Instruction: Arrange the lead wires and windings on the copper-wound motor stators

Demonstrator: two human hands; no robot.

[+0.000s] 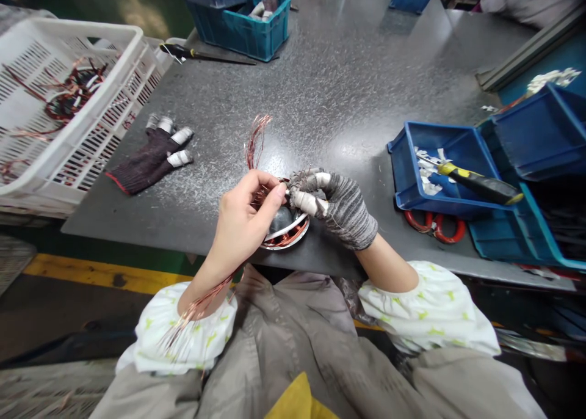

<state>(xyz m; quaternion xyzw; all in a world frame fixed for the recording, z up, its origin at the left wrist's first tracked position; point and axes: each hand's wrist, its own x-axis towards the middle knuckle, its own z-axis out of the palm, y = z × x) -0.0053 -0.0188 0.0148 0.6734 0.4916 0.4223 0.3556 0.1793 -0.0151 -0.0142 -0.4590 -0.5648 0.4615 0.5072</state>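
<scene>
Both hands meet at the coil, which sits between them at the near edge of the desk; whether it rests on the top or is held just off it, I cannot tell. Taking the coil as the centre of the clock, with twelve towards the far side of the desk, the bare left hand is at nine o'clock. Its fingers are curled and the thumb presses against the fingertips, pinching the wires at the coil's upper edge; exactly which strand is too small to tell. The right hand, in a grey knitted glove with white tape around the fingers, is between two and three o'clock, bent closed on the same edge, its taped fingertips just beside the left thumb.

The coil shows copper windings, a white tube along its near side and a grey middle. Loose copper strands rise at eleven o'clock, and more wires lie over the left wrist and sleeve at half past seven.

Farther out, a dark spare glove lies at ten o'clock, with a white basket of wire beyond it. A slim tool is at eleven, touching or near a teal bin. Red loop handles lie at three, beside a blue bin holding a yellow-and-black-handled tool.
</scene>
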